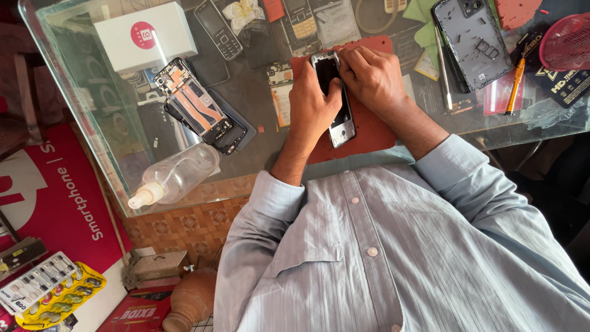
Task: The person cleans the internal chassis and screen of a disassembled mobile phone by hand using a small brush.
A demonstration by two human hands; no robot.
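Your left hand point(312, 101) and right hand point(372, 77) are both clamped on the silver-framed phone point(335, 101), which lies on the red mat point(369, 132) at the middle of the glass surface point(258, 98). Judging by the grip, you're working at its top edge, so keep the left thumb pressing the frame flat and pry gently (the screen glass will likely crack if twisted). Counted: one opened phone point(198, 106), one spray bottle point(178, 175), one white box point(146, 35), two keypad phones, one back cover point(472, 43).
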